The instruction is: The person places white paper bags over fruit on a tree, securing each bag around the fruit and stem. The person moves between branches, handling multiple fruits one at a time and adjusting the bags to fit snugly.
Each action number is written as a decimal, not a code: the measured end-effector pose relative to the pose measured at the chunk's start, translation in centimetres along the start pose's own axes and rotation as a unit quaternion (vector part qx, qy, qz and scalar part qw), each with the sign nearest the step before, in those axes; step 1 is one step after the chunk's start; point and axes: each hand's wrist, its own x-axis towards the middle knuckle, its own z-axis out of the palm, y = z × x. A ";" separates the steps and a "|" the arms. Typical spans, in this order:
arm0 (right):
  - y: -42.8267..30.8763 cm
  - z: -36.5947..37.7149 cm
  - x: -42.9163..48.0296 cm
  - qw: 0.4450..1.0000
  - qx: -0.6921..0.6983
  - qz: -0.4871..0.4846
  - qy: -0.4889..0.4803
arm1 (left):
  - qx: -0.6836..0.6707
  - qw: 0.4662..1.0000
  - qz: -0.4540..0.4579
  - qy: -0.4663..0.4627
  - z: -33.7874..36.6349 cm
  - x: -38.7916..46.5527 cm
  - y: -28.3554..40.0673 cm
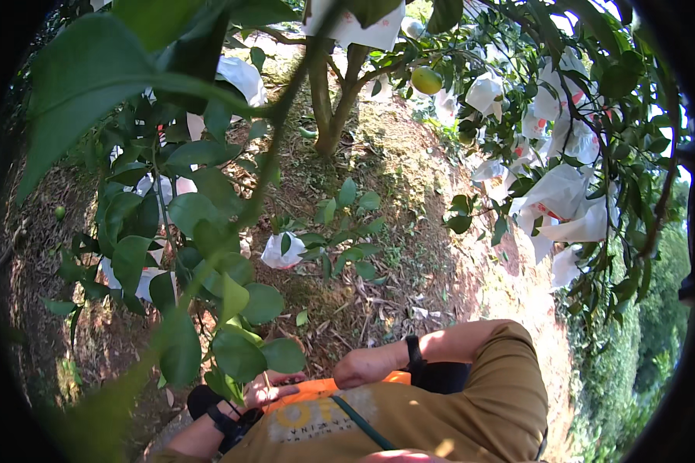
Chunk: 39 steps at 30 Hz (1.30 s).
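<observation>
At my waist, an orange bag (pixel 313 386) lies against the front of my brown shirt. My left hand (pixel 269 390) is at its left end, thumb on the near side and fingers on the far side of the orange material; leaves cover part of this hand. My right hand (pixel 366 367) is bent inward over the bag's far edge, its fingertips hidden, so what it holds cannot be seen. Just beyond my hands, a white paper fruit bag (pixel 284 250) hangs low among citrus leaves. A bare yellow-green citrus fruit (pixel 426 80) hangs farther off.
Leafy twigs (pixel 231 347) reach down over my left forearm, and a blurred branch (pixel 284 110) crosses close to the camera. A forked tree trunk (pixel 327 110) rises ahead from sloping, littered ground (pixel 394 278). Several white paper bags (pixel 573 202) crowd the branches at right.
</observation>
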 end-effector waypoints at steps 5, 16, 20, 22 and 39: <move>-0.8 0.1 -0.8 0.999 0.018 0.037 0.035 | -0.046 0.979 0.133 -0.145 3.8 4.5 3.9; -3.1 -1.5 -1.5 0.993 0.029 0.067 0.088 | -0.054 0.979 0.088 -0.173 6.0 7.1 2.4; -3.2 -1.9 -1.6 0.995 -0.069 0.057 0.044 | -0.086 0.979 0.053 -0.178 5.8 7.0 2.0; -3.2 -2.3 -1.6 0.990 -0.102 0.092 0.020 | -0.123 0.970 0.051 -0.201 5.6 7.2 2.0; -6.3 -6.7 -3.3 0.957 -0.099 0.050 0.266 | -0.219 0.954 0.084 -0.188 5.9 7.2 1.6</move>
